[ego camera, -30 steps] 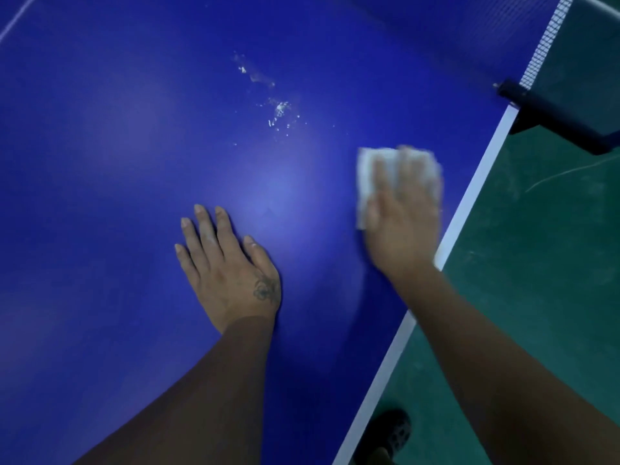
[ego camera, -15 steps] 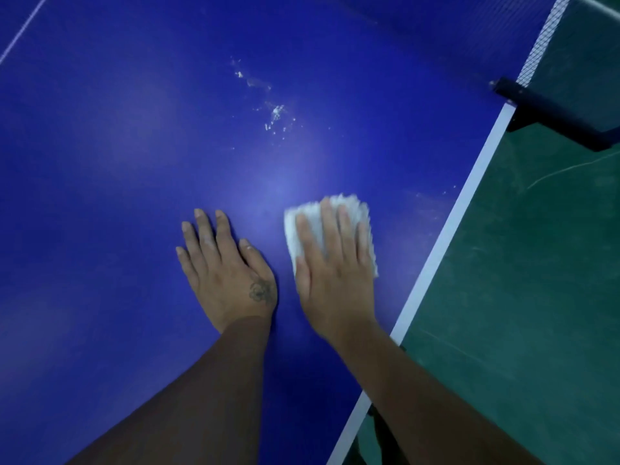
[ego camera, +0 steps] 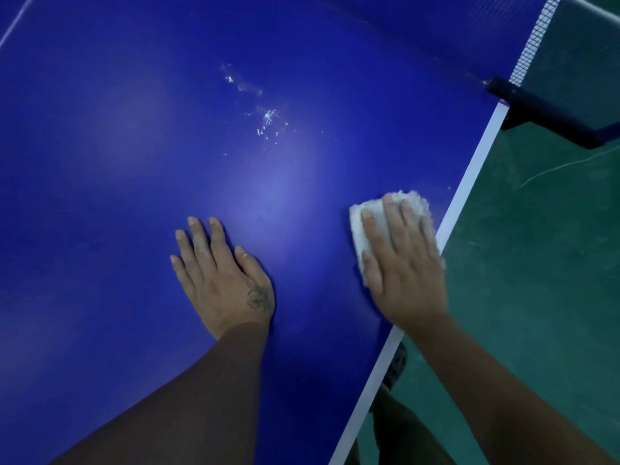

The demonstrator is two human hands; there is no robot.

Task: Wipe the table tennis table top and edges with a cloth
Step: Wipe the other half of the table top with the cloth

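Observation:
The blue table tennis table top [ego camera: 117,196] fills most of the view, with a white line along its right edge [ego camera: 469,176]. My right hand [ego camera: 402,263] lies flat on a folded white cloth [ego camera: 364,226], pressing it onto the table right beside that edge. My left hand [ego camera: 221,273] rests palm down on the blue surface to the left, fingers spread, holding nothing. A patch of white specks and smears [ego camera: 266,117] sits on the table beyond both hands.
The net [ego camera: 533,38] and its dark clamp bracket [ego camera: 550,112] stand at the upper right corner. Green floor [ego camera: 536,263] lies beyond the table's right edge. A dark shoe [ego camera: 396,364] shows below the edge.
My right hand slid the cloth from the right edge leftwards next to my left hand, then back right to the white edge line. My left hand stayed in place.

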